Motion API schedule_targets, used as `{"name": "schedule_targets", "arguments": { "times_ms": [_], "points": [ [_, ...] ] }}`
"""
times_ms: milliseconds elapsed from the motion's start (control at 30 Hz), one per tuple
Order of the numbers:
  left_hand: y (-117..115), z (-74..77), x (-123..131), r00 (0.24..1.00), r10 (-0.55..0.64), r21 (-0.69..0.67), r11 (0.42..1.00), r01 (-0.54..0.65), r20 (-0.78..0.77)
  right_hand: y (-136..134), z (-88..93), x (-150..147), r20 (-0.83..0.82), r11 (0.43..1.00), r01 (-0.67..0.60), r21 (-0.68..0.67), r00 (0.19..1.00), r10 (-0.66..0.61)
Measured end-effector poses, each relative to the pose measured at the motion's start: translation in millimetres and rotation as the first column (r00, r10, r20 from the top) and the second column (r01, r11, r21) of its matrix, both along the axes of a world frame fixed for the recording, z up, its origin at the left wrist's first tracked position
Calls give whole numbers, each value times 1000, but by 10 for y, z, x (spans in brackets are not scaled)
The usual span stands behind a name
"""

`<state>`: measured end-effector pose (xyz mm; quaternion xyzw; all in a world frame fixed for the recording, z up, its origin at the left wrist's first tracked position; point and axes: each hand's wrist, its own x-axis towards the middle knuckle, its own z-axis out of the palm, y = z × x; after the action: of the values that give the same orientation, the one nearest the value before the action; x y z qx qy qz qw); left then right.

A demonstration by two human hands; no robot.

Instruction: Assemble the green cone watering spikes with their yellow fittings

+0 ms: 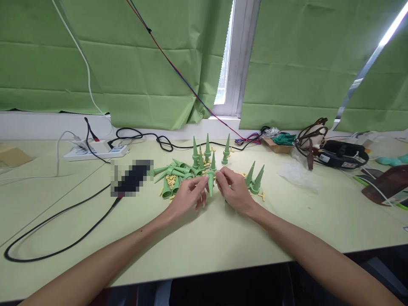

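My left hand (190, 192) pinches a green plastic spike (211, 185), its tapered tip pointing down. Close to the spike's other side, the thumb and forefinger of my right hand (235, 189) are pressed together; what they hold, if anything, is hidden. Behind my left hand lies a heap of green spikes (166, 188) with small yellow T-shaped pieces (172, 181) among them. Several spikes stand point up beyond my hands, one of them a separate upright spike (226, 149). To the right of my right hand stand two more upright spikes (256, 182), near a yellow piece (262, 196).
A blurred dark device (132, 178) with a looping black cable lies at left. Behind it sits a white power strip (97, 151). At right are clear plastic wrap (296, 174), a cardboard box (278, 145) and a black strapped item (342, 155). Green curtains hang behind the table (191, 255).
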<state>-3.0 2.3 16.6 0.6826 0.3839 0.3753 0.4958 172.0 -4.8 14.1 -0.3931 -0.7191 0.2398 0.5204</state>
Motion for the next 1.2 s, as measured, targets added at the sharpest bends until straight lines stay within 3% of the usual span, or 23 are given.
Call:
{"name": "schedule_targets", "arguments": {
  "times_ms": [267,433,500,600,700,800,900,1000,1200],
  "points": [
    [-17,19,-19,999,-24,85,996,26,-25,8,14,6,11,1000,12,6,1000,-12],
    [-42,-4,-3,992,101,192,978,-84,-79,9,5,-2,17,1000,18,-14,1000,-18],
    [-46,-22,3,981,165,328,936,-124,-98,9,-4,-9,17,999,15,-28,1000,-15],
    [-44,-46,3,972,200,557,824,-101,-119,9,-18,-20,18,999,-5,-43,1000,6],
    [-42,-59,1,969,214,659,748,-79,-127,7,-22,-26,27,999,-11,-46,1000,12],
    [-40,-53,4,962,238,588,801,-115,-136,2,-12,-28,37,999,2,-40,999,-1],
    [-19,-36,4,968,214,381,912,-150,-130,-2,5,-23,20,999,19,-30,1000,-18],
    [24,-24,1,991,107,157,983,-92,-86,-1,14,-12,-16,999,26,-27,1000,-27],
    [55,2,20,987,-66,-167,982,91,149,-13,20,-6,-20,997,-63,-43,998,62]
  ]
}}
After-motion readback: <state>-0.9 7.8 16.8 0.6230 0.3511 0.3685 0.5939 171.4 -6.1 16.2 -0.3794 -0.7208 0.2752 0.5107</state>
